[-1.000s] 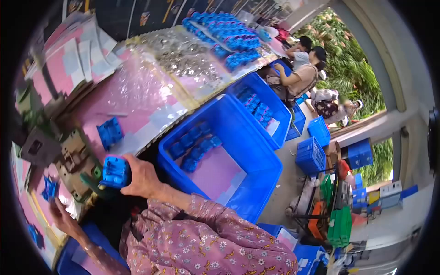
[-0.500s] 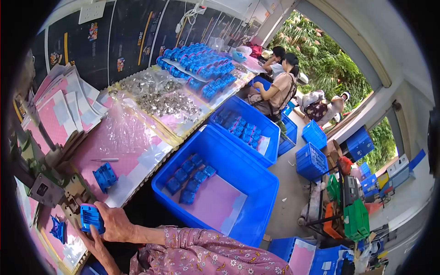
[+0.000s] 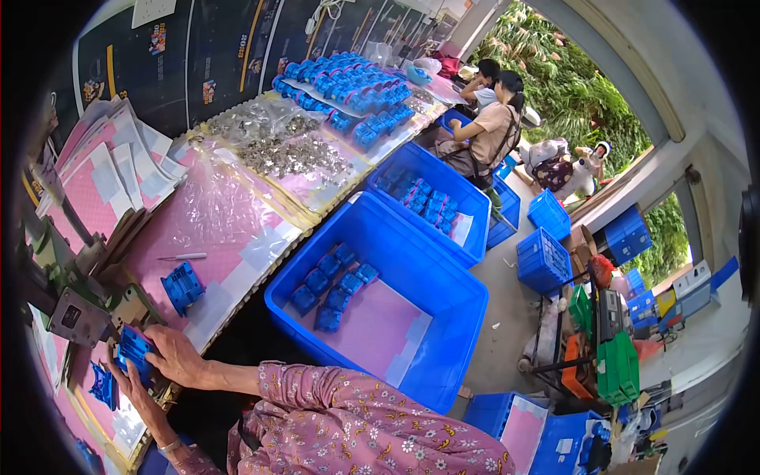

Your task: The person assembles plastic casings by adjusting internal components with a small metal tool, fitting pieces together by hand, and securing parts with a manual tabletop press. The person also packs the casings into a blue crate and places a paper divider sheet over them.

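A blue molded plastic housing (image 3: 136, 348) is held between both my hands, close under the press machine's metal head (image 3: 79, 318). My right hand (image 3: 178, 358) grips its right side with the fingers closed round it. From below, my left hand (image 3: 136, 393) also has its fingers against the part. A second blue housing (image 3: 183, 287) sits on the pink-covered bench just beyond my right hand. Another blue housing (image 3: 103, 385) lies left of my left hand. The press partly hides where the held part meets it.
A large blue bin (image 3: 459, 348) with several blue housings stands beside the bench. Behind it is another blue bin (image 3: 477, 237). Small metal pieces (image 3: 297, 158) and stacked blue parts (image 3: 348, 91) cover the far bench. A seated person (image 3: 487, 131) works there.
Both hands have moved the blue housing a little left and up, closer to the press, and tilted it. The camera view has shifted slightly.
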{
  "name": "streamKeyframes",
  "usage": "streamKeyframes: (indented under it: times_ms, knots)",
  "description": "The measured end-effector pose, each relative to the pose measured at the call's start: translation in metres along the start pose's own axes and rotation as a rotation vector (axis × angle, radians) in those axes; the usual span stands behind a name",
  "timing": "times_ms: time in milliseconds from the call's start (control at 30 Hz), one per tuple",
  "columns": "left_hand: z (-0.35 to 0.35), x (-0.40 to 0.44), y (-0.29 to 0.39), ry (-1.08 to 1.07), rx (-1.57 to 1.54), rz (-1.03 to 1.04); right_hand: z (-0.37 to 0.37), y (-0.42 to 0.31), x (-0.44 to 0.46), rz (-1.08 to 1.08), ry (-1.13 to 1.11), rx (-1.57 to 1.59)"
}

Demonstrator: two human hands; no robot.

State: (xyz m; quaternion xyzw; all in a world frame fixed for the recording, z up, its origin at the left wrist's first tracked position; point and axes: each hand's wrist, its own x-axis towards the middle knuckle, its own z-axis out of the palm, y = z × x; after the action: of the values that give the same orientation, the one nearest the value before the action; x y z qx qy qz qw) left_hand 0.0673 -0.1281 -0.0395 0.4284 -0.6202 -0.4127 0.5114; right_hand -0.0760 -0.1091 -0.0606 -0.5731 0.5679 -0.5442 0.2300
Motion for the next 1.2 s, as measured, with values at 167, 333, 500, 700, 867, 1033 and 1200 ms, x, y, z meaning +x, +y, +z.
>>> streamKeyframes:
  times_ms: [167,333,500,700,867,1033,1200]
  knots:
    - [-0.019,0.018,-0.009,-0.019,-0.037,-0.082,0.011,-0.005,0.022,0.057,-0.086,0.005]
    - [-0.047,0.047,-0.06,-0.069,0.094,-0.048,0.026,0.003,0.03,0.0,0.028,0.0]
    - [-0.074,0.073,-0.126,-0.065,0.207,-0.039,0.029,0.016,0.041,-0.012,0.064,0.027]
    - [-0.081,0.076,-0.12,-0.162,0.265,-0.174,0.022,0.016,0.045,-0.072,0.021,0.074]
    - [-0.092,0.096,-0.152,-0.152,0.644,-0.064,0.02,0.017,0.048,-0.076,-0.001,0.067]
    - [-0.105,0.107,-0.195,-0.134,0.934,0.088,0.019,0.018,0.046,-0.149,0.104,0.059]
    - [-0.091,0.091,-0.173,-0.039,0.695,0.216,0.005,0.037,0.087,-0.089,0.086,0.138]
